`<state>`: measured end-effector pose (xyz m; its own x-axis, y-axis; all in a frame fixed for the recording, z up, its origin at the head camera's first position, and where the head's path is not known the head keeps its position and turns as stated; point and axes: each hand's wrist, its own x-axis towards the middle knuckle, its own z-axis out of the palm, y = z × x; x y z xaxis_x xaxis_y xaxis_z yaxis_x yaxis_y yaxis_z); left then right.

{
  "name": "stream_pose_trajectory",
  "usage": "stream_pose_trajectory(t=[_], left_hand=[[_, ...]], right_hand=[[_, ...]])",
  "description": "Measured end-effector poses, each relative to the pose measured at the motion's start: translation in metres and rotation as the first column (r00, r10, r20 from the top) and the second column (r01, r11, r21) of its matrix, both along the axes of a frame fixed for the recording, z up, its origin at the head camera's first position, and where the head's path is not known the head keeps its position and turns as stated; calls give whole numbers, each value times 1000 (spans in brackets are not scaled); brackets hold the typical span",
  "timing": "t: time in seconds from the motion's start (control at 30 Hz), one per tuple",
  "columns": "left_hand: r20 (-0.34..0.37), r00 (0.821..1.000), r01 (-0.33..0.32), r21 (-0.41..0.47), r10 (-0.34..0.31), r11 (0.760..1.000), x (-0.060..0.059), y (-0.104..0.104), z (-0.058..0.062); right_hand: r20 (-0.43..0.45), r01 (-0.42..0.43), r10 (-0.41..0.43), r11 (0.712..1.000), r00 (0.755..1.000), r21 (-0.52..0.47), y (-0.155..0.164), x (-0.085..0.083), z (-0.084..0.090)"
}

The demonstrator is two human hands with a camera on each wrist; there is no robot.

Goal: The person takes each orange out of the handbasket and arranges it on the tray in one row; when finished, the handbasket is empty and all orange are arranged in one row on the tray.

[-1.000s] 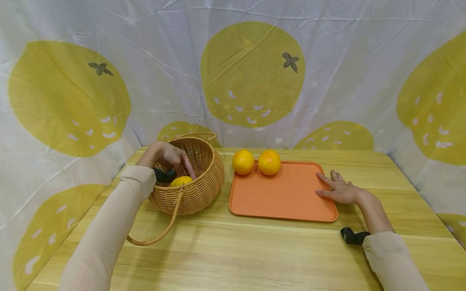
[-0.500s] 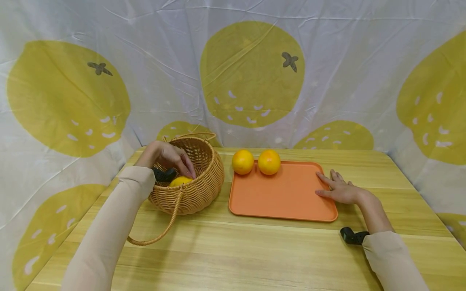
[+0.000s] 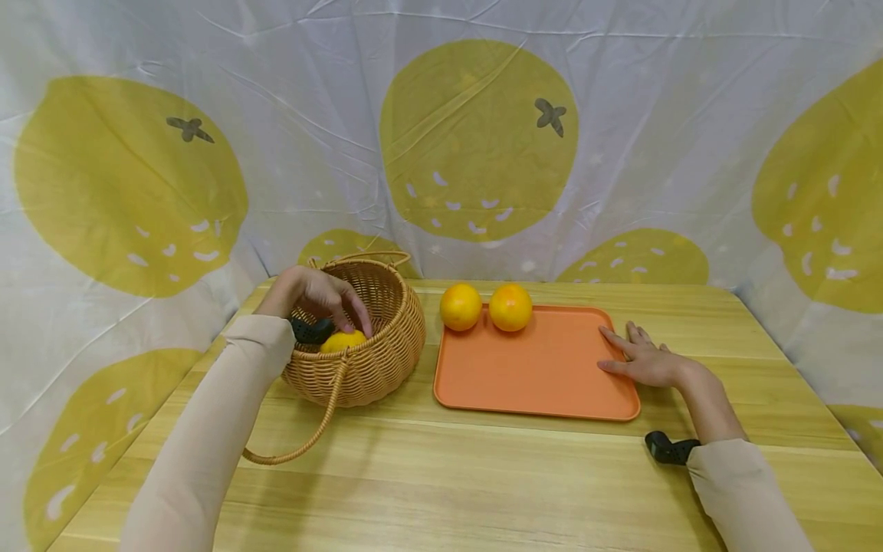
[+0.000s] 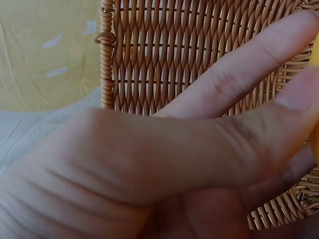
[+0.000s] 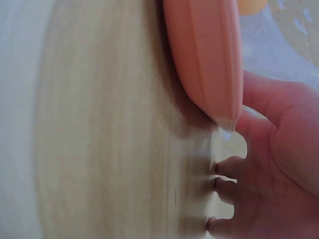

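Observation:
My left hand (image 3: 329,297) reaches down into a wicker basket (image 3: 379,372), its fingers curled round an orange (image 3: 342,342) near the front rim. In the left wrist view the thumb (image 4: 259,134) lies against the orange (image 4: 316,134), which shows only as a sliver at the right edge. The far side of the fruit is hidden. My right hand (image 3: 645,360) rests with spread, straight fingers on the right rim of an orange tray (image 3: 538,376). Two more oranges sit at the tray's back left: one (image 3: 461,307) at the corner, the other (image 3: 510,307) beside it.
One basket handle (image 3: 303,448) hangs down in front to the table (image 3: 483,475); the other handle (image 3: 375,254) stands at the back. A white curtain (image 3: 641,153) with yellow fruit prints encloses the back and sides.
My left fingers have shifted over the orange in the basket, the thumb now on its top; the fruit has moved up very slightly. The right hand and tray stay put.

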<state>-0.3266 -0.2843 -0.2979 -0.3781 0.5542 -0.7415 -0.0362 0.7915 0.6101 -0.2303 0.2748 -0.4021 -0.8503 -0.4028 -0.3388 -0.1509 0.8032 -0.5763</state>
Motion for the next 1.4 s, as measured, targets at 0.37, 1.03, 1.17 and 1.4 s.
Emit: stream_pose_trajectory(t=[0.37, 1.03, 1.17, 1.4], left_hand=[[61, 998, -22, -46, 25, 999, 3, -1, -2], [70, 997, 29, -62, -25, 998, 7, -2, 5], [105, 995, 6, -63, 1, 998, 8, -2, 4], [63, 998, 25, -61, -22, 998, 8, -2, 4]], right_hand=[[-6, -2, 2, 1000, 1000, 7, 1, 0, 0], [3, -4, 4, 1000, 1000, -4, 1, -1, -1], [-4, -4, 4, 1000, 1000, 5, 1, 0, 0], [-13, -5, 5, 1000, 1000, 7, 0, 1, 1]])
